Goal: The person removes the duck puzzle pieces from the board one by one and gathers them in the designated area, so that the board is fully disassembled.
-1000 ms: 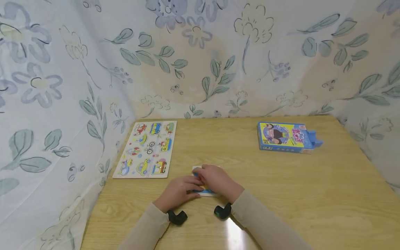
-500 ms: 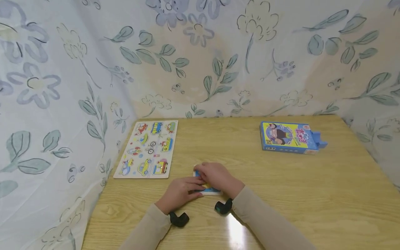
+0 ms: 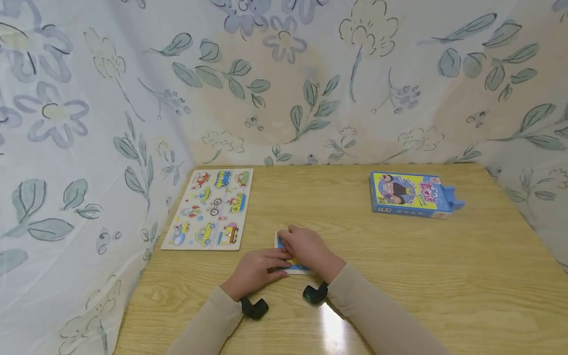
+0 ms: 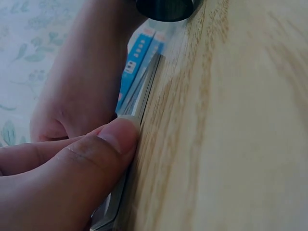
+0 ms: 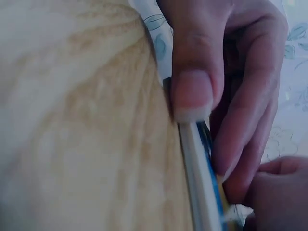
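A small flat board (image 3: pixel 299 270) with a white border and a blue-and-yellow picture lies on the table under both hands. My left hand (image 3: pixel 255 271) holds its left near side, the thumb (image 5: pixel 193 94) against the near edge and the fingers (image 5: pixel 245 120) over the top. Across the board's upper right part bends my right hand (image 3: pixel 310 252), fingers curled down onto the picture close to the left fingertips. The right thumb and most of the picture are hidden, and I cannot tell whether the right fingers pinch anything.
A wooden peg puzzle (image 3: pixel 206 209) of colourful vehicles lies at the left. Toward the back right is a blue-and-yellow box (image 3: pixel 410 195) with its end flap open. Floral cloth (image 3: pixel 284 98) hangs behind and at the sides of the wooden table (image 3: pixel 443 276).
Both hands stay at the small board, with only slight finger shifts by the right hand. A little more blue shows at the board's left edge. The head view has shifted slightly.
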